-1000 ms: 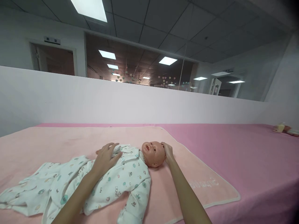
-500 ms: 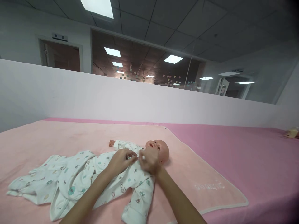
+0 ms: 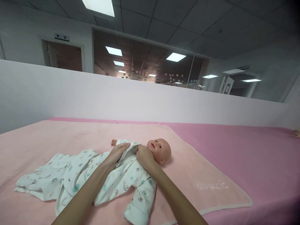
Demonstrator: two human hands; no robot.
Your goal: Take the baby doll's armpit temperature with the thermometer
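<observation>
A baby doll [image 3: 164,149] lies on its back, its head toward the right. It wears a white printed romper [image 3: 140,193], whose loose lower part spreads out to the left. My left hand [image 3: 118,153] is closed on the front edge of the romper at the chest and holds the flap lifted. Close beside the doll's chin, my right hand [image 3: 145,157] is closed on the collar. Between my hands the flap stands up and shows its plain white inside. The right fingertips are partly hidden by the hand itself.
Under the doll is a peach blanket [image 3: 194,168] with a pale border, spread over a pink sheet [image 3: 222,147]. A low white wall [image 3: 140,103] runs along the back, with a window above it. A blurred yellowish object [image 3: 296,133] sits at the far right edge.
My hands were close together at the doll's neckline. Now my left hand has drawn away to the left and raised the romper's front flap, while my right hand stays at the collar.
</observation>
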